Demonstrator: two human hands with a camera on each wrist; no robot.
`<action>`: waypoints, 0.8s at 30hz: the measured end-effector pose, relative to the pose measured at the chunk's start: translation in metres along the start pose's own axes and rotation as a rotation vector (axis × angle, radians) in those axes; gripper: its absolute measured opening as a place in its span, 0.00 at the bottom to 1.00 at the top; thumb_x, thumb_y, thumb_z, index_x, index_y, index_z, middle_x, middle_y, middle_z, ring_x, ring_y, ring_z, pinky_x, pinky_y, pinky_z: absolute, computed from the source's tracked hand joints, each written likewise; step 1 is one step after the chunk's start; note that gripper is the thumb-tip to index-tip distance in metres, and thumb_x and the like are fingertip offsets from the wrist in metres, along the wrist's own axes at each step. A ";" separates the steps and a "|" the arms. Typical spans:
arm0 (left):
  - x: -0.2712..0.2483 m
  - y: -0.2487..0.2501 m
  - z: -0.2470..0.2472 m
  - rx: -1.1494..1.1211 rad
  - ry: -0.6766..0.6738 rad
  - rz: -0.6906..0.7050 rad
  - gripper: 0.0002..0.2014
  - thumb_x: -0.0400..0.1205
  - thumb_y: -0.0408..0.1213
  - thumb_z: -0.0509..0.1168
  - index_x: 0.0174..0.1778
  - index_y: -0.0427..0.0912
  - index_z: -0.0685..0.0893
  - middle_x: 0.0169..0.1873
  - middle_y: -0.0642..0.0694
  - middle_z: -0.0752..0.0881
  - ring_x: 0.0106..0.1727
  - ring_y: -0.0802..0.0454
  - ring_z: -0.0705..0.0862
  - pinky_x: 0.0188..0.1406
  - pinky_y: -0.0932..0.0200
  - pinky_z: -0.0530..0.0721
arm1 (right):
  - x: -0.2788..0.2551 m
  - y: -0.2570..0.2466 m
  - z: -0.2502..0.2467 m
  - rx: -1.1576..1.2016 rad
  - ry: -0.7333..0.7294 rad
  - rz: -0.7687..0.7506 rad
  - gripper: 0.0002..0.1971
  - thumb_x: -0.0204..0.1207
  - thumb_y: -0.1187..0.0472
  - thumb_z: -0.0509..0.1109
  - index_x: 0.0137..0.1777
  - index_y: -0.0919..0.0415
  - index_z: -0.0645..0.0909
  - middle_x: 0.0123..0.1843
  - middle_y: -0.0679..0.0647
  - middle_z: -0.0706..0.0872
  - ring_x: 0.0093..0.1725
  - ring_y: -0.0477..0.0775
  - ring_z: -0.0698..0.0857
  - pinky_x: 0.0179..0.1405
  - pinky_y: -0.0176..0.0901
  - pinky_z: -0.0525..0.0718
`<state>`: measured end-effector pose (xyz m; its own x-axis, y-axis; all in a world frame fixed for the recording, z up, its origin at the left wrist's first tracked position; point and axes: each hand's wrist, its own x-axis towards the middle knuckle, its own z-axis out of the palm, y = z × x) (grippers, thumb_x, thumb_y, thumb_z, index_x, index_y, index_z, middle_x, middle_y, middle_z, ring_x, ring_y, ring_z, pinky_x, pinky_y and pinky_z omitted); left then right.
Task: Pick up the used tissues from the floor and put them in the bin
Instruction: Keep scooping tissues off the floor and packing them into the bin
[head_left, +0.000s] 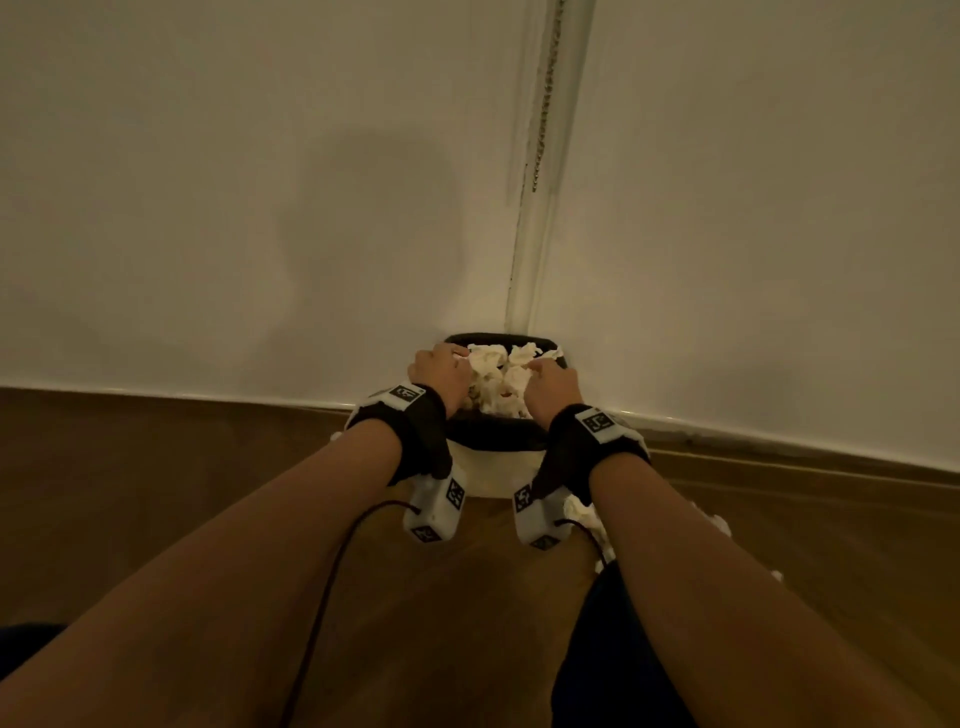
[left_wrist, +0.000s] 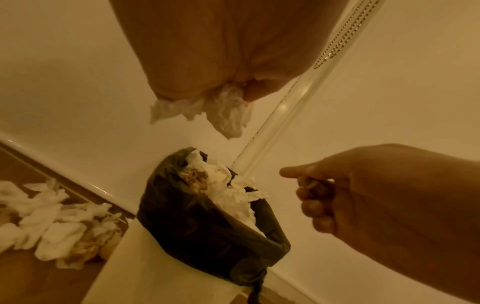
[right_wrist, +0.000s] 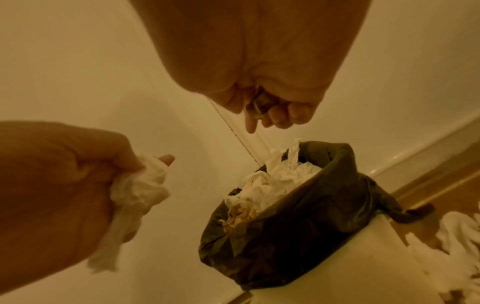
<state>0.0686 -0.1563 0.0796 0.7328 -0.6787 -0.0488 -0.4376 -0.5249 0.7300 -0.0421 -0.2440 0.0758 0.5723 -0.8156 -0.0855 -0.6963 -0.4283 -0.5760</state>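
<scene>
Nearest the person, loose crumpled white tissues on the wooden floor (left_wrist: 44, 224) are lying at about seven o'clock from the bin in the left wrist view, and more scraps (head_left: 597, 519) are sitting by the right forearm, at five o'clock of the bin, in the head view. These are waiting to be collected.

Further out, the left hand (head_left: 441, 371) is closing its curled fingers round a crumpled white tissue wad (left_wrist: 221, 109), which is dangling above the bin mouth at roughly ten o'clock of the opening. The right hand (head_left: 551, 385) is curling round something small and dark (right_wrist: 257, 107); what it is cannot be told, and no white tissue is showing in that fist.

Beyond them, the small white plastic bin with a dark liner bag (head_left: 493, 441) is standing in the corner of the room, already heaped with white tissues (head_left: 498, 369) rising to the rim.

The likely trouble: the heap is leaving little room, so a wad released off-centre is probably going to roll off the pile and fall back to the floor. Pressing down hard may be tipping the light bin or dragging the liner off its rim.
</scene>
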 end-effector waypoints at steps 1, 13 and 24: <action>0.002 -0.001 0.006 -0.025 -0.002 0.008 0.18 0.84 0.32 0.51 0.68 0.41 0.76 0.69 0.34 0.68 0.68 0.35 0.72 0.72 0.48 0.70 | 0.003 0.002 0.003 -0.027 -0.019 0.011 0.22 0.83 0.66 0.52 0.76 0.63 0.67 0.75 0.67 0.65 0.72 0.66 0.68 0.70 0.47 0.67; 0.033 -0.021 0.043 0.088 0.038 0.263 0.12 0.79 0.32 0.63 0.57 0.46 0.85 0.59 0.40 0.74 0.57 0.45 0.77 0.55 0.65 0.70 | 0.042 0.009 0.016 -0.088 -0.060 0.023 0.13 0.81 0.62 0.63 0.61 0.64 0.82 0.63 0.61 0.83 0.63 0.60 0.81 0.63 0.46 0.79; 0.039 -0.039 0.053 0.755 -0.083 0.513 0.12 0.84 0.42 0.55 0.56 0.47 0.82 0.58 0.46 0.82 0.61 0.47 0.78 0.62 0.52 0.70 | 0.042 0.006 0.046 -0.505 -0.246 -0.111 0.22 0.84 0.61 0.56 0.75 0.67 0.67 0.75 0.66 0.69 0.74 0.64 0.69 0.74 0.52 0.69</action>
<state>0.0867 -0.1891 0.0128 0.3272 -0.9408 0.0885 -0.9449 -0.3251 0.0375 -0.0022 -0.2628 0.0314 0.6956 -0.6666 -0.2679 -0.7124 -0.6881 -0.1377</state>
